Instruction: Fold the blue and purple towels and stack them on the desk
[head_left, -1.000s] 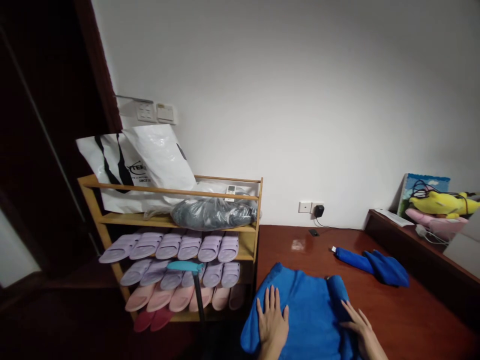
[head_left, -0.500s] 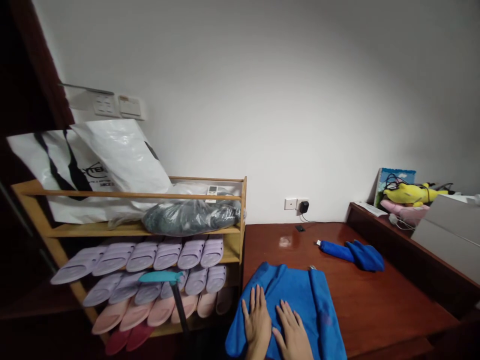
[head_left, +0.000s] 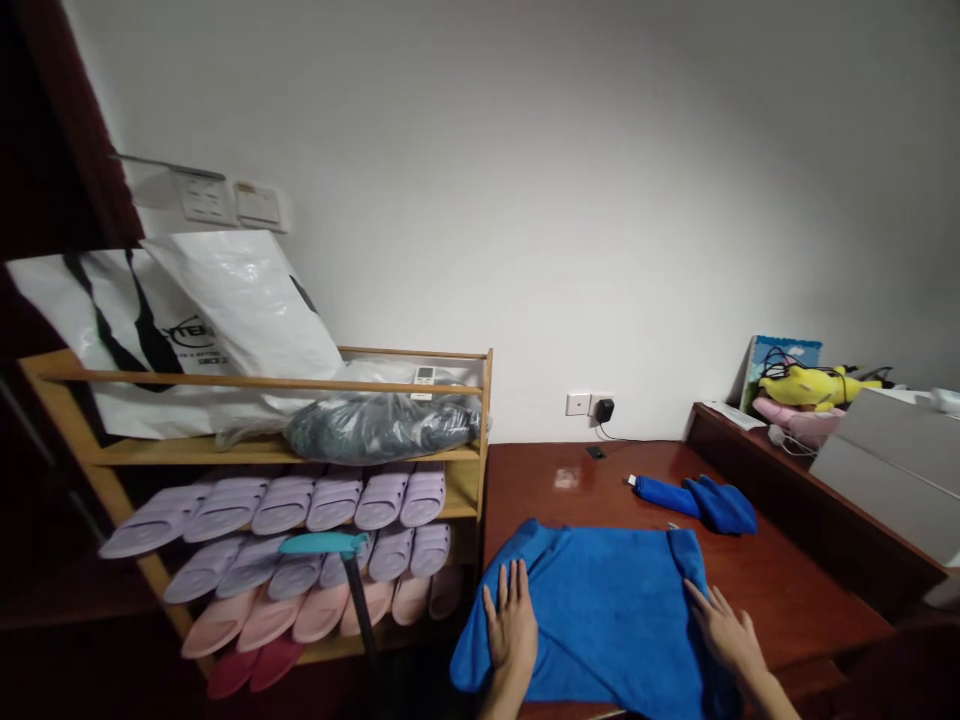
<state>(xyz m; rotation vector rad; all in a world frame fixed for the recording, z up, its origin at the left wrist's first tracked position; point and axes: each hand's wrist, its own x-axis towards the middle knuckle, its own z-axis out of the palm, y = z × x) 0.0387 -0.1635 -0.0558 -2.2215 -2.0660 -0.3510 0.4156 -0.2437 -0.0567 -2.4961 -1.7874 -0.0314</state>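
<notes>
A blue towel lies spread on the reddish-brown table, with a fold along its left part and a curled right edge. My left hand rests flat on the left part of the towel, fingers stretched out. At the towel's right edge is my right hand, its fingers spread and the fingertips touching the cloth. Behind it, a second blue cloth lies bunched and partly rolled, with a white tag at its left end.
A wooden shoe rack on the left holds several slippers, a white bag and a plastic-wrapped bundle. A black plug sits in the wall outlet. On a raised ledge at right lie a yellow plush toy and a grey box.
My right hand has moved right, from the towel's middle to its right edge. The towel's right side now reaches farther across the table. My left hand stays nearly in place.
</notes>
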